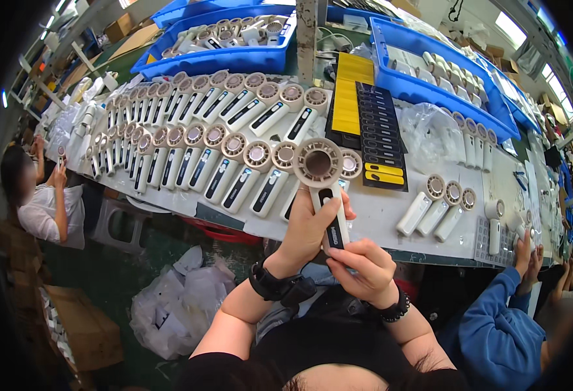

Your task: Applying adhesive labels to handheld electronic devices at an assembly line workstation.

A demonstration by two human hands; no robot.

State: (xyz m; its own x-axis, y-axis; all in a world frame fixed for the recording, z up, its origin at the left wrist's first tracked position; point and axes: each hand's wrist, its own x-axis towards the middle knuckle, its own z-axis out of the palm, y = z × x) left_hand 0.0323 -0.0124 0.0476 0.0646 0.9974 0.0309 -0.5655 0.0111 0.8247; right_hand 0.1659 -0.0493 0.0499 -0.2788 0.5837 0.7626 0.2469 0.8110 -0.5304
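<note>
My left hand (305, 233) is wrapped round the handle of a white handheld fan (318, 164), its thumb on the black front panel. The fan is upright, with its round beige head above my fingers. At the lower end of the handle, the fingers of my right hand (368, 266) pinch the bottom edge by the black strip. Just past the fan, rows of similar fans (224, 176) lie on the table, many with black panels. To the right of them a sheet of black labels (381, 124) lies beside a yellow backing sheet (345, 98).
Blue bins (234, 62) of fan parts stand along the back, another blue bin (443, 91) at right. Three fans without black panels (435, 208) lie right of my hands, near a clear plastic bag (426, 133). Co-workers sit at both sides; plastic bags (179, 306) lie on the floor.
</note>
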